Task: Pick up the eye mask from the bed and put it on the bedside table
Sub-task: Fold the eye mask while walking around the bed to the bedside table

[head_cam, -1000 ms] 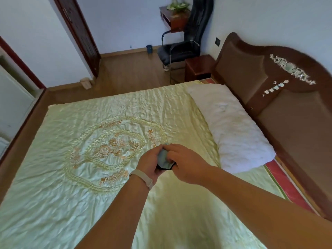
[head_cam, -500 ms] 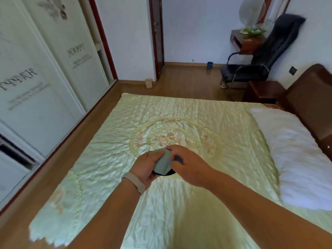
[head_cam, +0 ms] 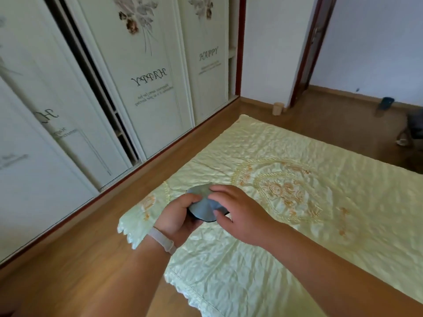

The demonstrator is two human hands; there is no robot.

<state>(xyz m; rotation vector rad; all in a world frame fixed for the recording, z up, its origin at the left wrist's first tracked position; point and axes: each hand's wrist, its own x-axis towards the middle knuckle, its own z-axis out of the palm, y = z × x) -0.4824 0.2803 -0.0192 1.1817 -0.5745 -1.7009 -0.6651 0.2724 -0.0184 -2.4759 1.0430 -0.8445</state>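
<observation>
From the head view, your left hand (head_cam: 178,217) and right hand (head_cam: 238,210) are both closed around the eye mask (head_cam: 203,208), a grey-blue folded piece with a dark edge. The left hand cups it from below and the side, its fingers (head_cam: 193,199) curled over the near edge; the right hand's fingers (head_cam: 220,191) press on it from above, and its thumb pinches the lower rim. You hold the eye mask lifted above the bed (head_cam: 286,225), over the corner of the pale green embroidered cover. A pale wristband (head_cam: 163,240) sits on your left wrist. Wardrobe doors (head_cam: 148,76) printed with "HAPPY" stand across the strip of wooden floor (head_cam: 75,266) beside the bed.
</observation>
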